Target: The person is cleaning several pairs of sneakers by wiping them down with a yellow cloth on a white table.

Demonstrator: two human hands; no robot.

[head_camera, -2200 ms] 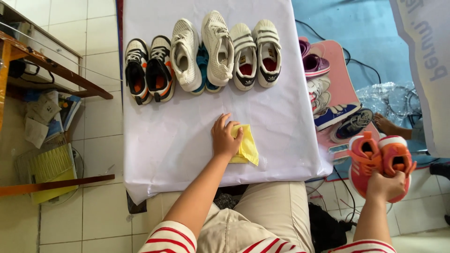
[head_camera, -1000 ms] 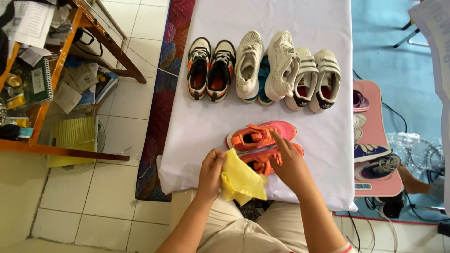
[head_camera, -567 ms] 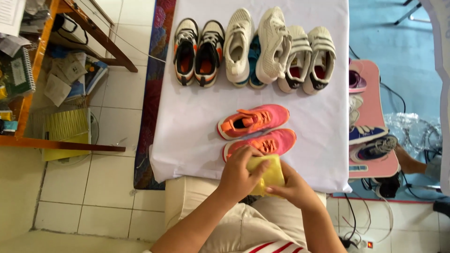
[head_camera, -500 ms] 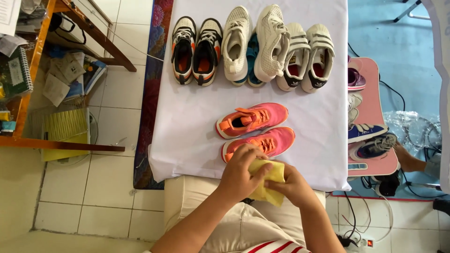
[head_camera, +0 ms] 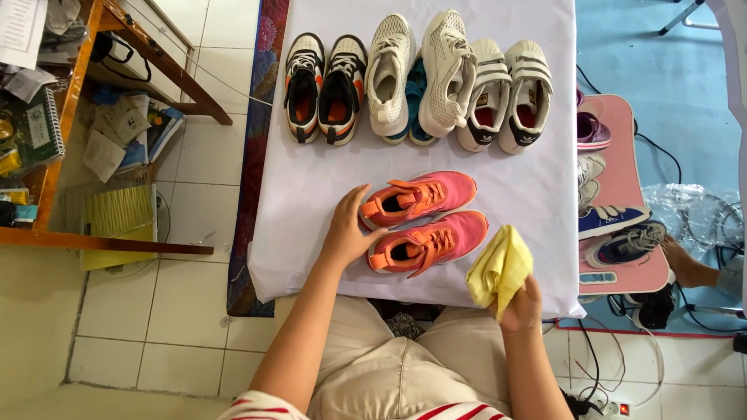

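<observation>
The left hand (head_camera: 348, 230) rests with fingers spread against the heel ends of a pair of orange-and-pink mesh running shoes (head_camera: 424, 222), touching both heels but not closed around either; the right hand (head_camera: 521, 305) is clenched on a crumpled yellow cloth (head_camera: 498, 268), held just off the near right edge of the white-covered tabletop (head_camera: 311, 194); the two hands are well apart, with the shoes between them. The orange-and-pink shoes lie side by side near the front of the tabletop, toes pointing right, the nearer one just beside the cloth. Along the far edge stands a row of other pairs: black-and-orange trainers (head_camera: 325, 87) at the left, cream knitted trainers (head_camera: 420, 74) in the middle with a teal shoe (head_camera: 416, 101) partly hidden between them, and white strap-fastened trainers (head_camera: 506, 93) at the right. To the right of the tabletop a pink board (head_camera: 622, 167) carries more shoes, among them a dark blue one (head_camera: 611, 220). To the left, on the tiled floor, a patterned rug (head_camera: 253, 155) runs along the tabletop's edge; beyond it a wooden desk (head_camera: 101, 78) stands over scattered papers.
</observation>
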